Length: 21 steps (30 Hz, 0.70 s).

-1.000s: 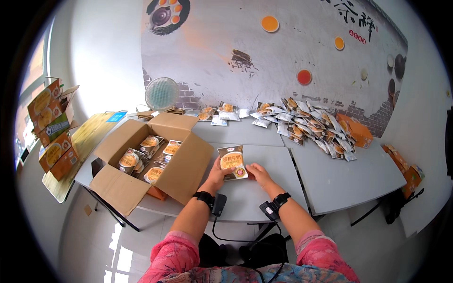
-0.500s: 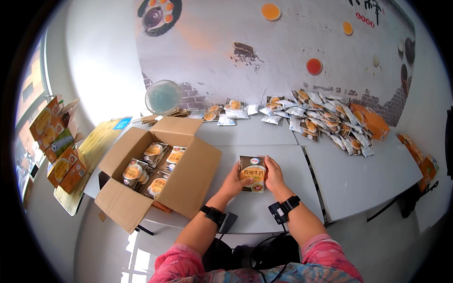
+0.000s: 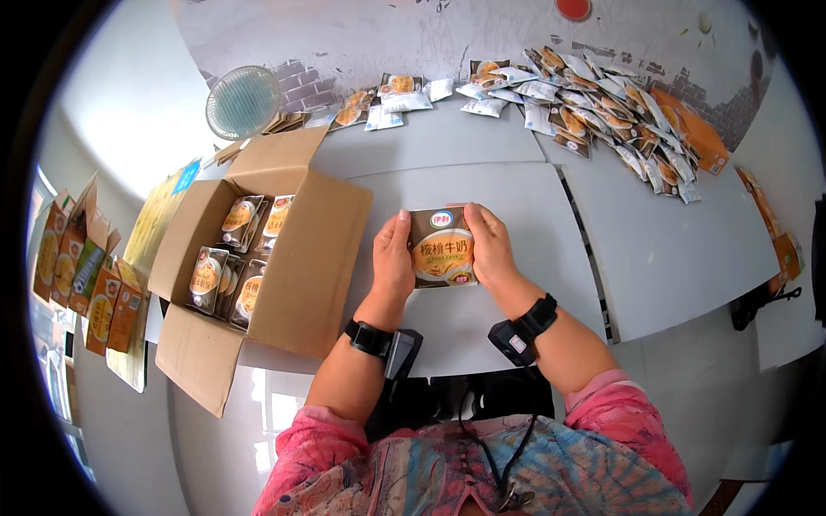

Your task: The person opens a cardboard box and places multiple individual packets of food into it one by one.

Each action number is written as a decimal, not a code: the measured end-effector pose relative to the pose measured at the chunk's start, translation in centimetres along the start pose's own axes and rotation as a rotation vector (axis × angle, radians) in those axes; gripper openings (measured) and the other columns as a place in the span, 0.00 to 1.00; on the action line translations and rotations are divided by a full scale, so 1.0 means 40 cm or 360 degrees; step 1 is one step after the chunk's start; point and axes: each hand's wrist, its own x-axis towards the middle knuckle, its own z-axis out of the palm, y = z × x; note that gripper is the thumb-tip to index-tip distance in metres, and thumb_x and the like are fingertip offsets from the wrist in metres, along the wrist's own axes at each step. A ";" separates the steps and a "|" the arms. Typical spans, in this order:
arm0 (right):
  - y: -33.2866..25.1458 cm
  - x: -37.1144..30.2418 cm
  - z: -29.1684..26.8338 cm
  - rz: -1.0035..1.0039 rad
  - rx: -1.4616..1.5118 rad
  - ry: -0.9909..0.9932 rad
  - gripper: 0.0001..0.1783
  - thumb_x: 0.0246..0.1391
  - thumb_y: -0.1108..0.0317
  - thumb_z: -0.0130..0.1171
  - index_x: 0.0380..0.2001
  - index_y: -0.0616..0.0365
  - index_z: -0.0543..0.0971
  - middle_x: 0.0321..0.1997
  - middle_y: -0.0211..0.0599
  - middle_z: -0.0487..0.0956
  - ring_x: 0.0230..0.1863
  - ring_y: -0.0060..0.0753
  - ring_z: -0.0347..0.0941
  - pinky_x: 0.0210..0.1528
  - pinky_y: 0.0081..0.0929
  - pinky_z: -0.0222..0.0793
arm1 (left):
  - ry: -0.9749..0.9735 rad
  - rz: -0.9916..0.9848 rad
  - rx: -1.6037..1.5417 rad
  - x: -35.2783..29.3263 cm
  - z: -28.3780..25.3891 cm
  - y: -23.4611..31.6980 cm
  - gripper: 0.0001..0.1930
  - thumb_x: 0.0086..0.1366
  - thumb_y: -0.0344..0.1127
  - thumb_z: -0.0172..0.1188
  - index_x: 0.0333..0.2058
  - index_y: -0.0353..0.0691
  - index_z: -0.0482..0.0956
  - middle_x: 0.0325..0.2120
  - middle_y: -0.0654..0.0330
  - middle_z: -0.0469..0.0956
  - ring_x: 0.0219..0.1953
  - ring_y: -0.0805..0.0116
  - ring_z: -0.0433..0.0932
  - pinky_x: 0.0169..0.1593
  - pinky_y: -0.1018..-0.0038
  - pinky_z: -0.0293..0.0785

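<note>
Between my two hands is a brown food packet [image 3: 443,249] with an orange bowl picture, its front turned up toward me. My left hand [image 3: 394,258] closes on its left edge and my right hand [image 3: 492,249] on its right edge. Whether more packets lie beneath it is hidden. To the left stands an open cardboard carton [image 3: 311,267] with its flaps spread. Inside it, similar brown packets [image 3: 207,277] sit in several stacks.
A large heap of loose packets [image 3: 602,112] lies at the back right, against an orange box [image 3: 695,133]. A few more packets [image 3: 403,101] lie at the back middle, near a round basket-like object [image 3: 243,103]. Printed boxes [image 3: 103,297] stand at far left. Gaps separate the grey tables [image 3: 516,327].
My view has tilted downward. The packet looks larger and closer, and my left thumb has moved off its front to the side edge. Both hands now press its two sides.
</note>
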 end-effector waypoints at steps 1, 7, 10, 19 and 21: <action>-0.002 -0.002 0.005 -0.0006 -0.0005 0.0000 0.19 0.63 0.58 0.45 0.40 0.66 0.74 0.36 0.37 0.76 0.37 0.26 0.74 0.40 0.23 0.74 | 0.0016 0.0003 0.0003 0.000 -0.003 0.002 0.17 0.69 0.42 0.45 0.34 0.33 0.75 0.29 0.62 0.77 0.30 0.77 0.74 0.36 0.79 0.71; -0.001 -0.007 0.000 -0.0008 0.0051 0.0007 0.19 0.63 0.59 0.45 0.40 0.66 0.74 0.36 0.37 0.76 0.37 0.26 0.75 0.41 0.24 0.74 | -0.0006 -0.0083 -0.0026 0.002 -0.002 0.007 0.16 0.69 0.42 0.46 0.32 0.35 0.75 0.28 0.63 0.76 0.30 0.79 0.72 0.35 0.81 0.69; 0.000 0.002 -0.009 -0.0024 0.0160 0.0107 0.19 0.63 0.59 0.44 0.39 0.66 0.74 0.35 0.36 0.77 0.36 0.25 0.74 0.40 0.23 0.73 | -0.0097 -0.0209 0.0017 0.005 -0.013 -0.001 0.15 0.68 0.42 0.47 0.36 0.34 0.74 0.31 0.63 0.76 0.33 0.79 0.72 0.37 0.81 0.69; 0.004 0.027 -0.043 -0.0142 0.0301 0.0348 0.16 0.61 0.59 0.47 0.35 0.63 0.74 0.34 0.34 0.76 0.34 0.24 0.74 0.37 0.23 0.74 | -0.0518 -0.0296 0.0613 -0.026 0.004 -0.020 0.15 0.65 0.36 0.52 0.45 0.31 0.70 0.37 0.61 0.76 0.39 0.77 0.72 0.44 0.78 0.69; 0.004 0.025 -0.039 -0.0118 0.0324 0.0350 0.15 0.62 0.60 0.47 0.34 0.62 0.74 0.34 0.33 0.76 0.34 0.23 0.73 0.37 0.24 0.74 | -0.0521 -0.0270 0.0670 -0.024 -0.008 -0.028 0.14 0.66 0.36 0.50 0.45 0.31 0.70 0.38 0.61 0.76 0.39 0.77 0.73 0.45 0.78 0.69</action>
